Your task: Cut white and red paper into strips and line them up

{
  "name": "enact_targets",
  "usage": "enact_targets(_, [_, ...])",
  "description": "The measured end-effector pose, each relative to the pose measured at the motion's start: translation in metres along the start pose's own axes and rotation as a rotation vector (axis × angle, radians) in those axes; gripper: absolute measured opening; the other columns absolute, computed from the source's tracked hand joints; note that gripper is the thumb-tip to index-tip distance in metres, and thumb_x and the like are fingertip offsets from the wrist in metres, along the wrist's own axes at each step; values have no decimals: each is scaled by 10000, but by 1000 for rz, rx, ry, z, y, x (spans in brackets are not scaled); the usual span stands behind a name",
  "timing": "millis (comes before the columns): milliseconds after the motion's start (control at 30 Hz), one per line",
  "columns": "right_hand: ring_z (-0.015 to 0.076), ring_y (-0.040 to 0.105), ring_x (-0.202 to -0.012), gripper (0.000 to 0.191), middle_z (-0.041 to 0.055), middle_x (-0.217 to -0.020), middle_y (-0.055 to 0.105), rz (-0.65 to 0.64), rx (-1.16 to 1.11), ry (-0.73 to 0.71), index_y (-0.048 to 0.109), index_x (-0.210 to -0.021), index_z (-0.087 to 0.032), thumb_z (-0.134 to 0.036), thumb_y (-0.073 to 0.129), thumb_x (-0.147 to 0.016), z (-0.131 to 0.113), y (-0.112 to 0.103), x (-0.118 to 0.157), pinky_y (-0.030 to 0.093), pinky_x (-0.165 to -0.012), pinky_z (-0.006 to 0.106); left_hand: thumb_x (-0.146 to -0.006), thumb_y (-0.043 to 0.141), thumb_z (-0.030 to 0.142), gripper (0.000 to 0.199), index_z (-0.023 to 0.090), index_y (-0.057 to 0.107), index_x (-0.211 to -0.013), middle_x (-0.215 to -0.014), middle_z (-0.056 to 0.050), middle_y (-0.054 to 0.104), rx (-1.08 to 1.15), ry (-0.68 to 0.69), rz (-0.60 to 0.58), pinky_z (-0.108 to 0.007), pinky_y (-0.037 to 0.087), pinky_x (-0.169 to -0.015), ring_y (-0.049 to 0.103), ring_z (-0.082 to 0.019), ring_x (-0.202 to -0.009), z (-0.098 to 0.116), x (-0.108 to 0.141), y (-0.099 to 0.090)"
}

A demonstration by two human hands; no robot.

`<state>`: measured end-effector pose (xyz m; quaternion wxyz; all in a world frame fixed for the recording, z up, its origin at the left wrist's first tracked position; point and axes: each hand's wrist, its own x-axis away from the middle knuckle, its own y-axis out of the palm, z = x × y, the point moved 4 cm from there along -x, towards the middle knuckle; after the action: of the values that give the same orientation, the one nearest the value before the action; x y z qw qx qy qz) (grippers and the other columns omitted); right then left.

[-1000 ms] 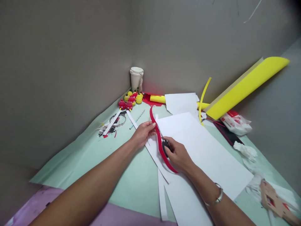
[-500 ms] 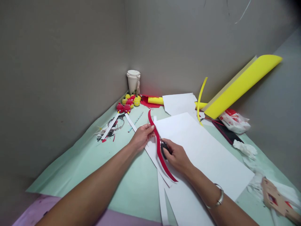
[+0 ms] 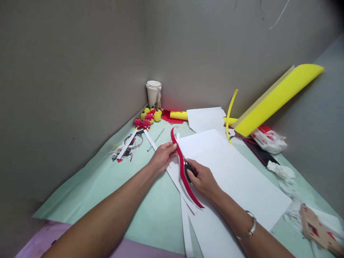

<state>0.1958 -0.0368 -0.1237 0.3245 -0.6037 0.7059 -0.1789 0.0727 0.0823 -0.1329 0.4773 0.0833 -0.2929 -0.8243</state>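
A curved red strip of paper (image 3: 191, 193) is pinched between the thumb and fingers of my left hand (image 3: 164, 154), near its upper part. My right hand (image 3: 201, 177) is closed around the black handles of a pair of scissors (image 3: 187, 171). The blades point up and left along the red strip, close to my left fingers; whether they touch the strip is hard to see. Beneath both hands lie a large white sheet (image 3: 228, 172) and several narrow white strips (image 3: 186, 225).
Red and yellow round ornaments (image 3: 146, 118) sit before a white cup (image 3: 154, 94) in the corner. A yellow roll (image 3: 276, 100) leans at the right, near a tissue pack (image 3: 268, 139). A cardboard piece (image 3: 317, 227) lies front right. Scraps and a wire ring (image 3: 134, 141) are at left.
The view has shifted very slightly, moving everything a little right and down in the picture. Both hands keep their hold, with no clear movement of the strip or scissors.
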Motion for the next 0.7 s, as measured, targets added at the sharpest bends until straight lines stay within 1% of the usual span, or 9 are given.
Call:
enact_targets(167, [181,645,-773,384,32,-949,724,4,-13,-2,623,-1225,-211,-234,494,-863,1,0,0,505,-761,292,-878,632,81,77,76,674,-814,-764,-39,652,23,-19,2,-149,513,-602,597,-64,-611,1,1,1])
enact_targets(300, [193,660,-836,391,39,-1009,729,1,-24,4,615,-1240,-217,-234,497,-867,2,1,0,506,-801,308,-896,595,62,114,71,676,-816,-768,-41,650,35,-27,7,-144,515,-593,603,-63,-617,1,0,2])
enact_targets(433, [202,662,-891,389,42,-1066,724,-4,-38,-3,611,-1241,-226,-231,493,-869,3,2,0,501,-832,320,-889,605,58,114,75,676,-803,-765,-39,648,38,-25,12,-144,520,-589,609,-66,-621,2,1,1])
enact_targets(500, [201,661,-882,389,39,-1046,725,-6,-36,-6,612,-1239,-226,-233,491,-869,3,2,0,502,-826,317,-889,608,61,112,76,677,-802,-766,-40,650,40,-29,13,-144,521,-591,609,-65,-617,2,1,1])
enact_targets(633, [187,642,-779,396,25,-939,721,-1,-14,-8,615,-1239,-231,-228,484,-865,1,1,0,501,-777,307,-876,635,78,93,82,677,-793,-755,-42,656,30,-34,7,-143,524,-605,613,-69,-622,3,3,2])
enact_targets(700, [177,624,-747,390,18,-897,707,4,-45,5,618,-1235,-226,-234,484,-869,-1,0,1,494,-748,292,-873,640,85,88,85,677,-794,-748,-43,657,19,-38,13,-141,525,-605,615,-72,-624,4,6,3])
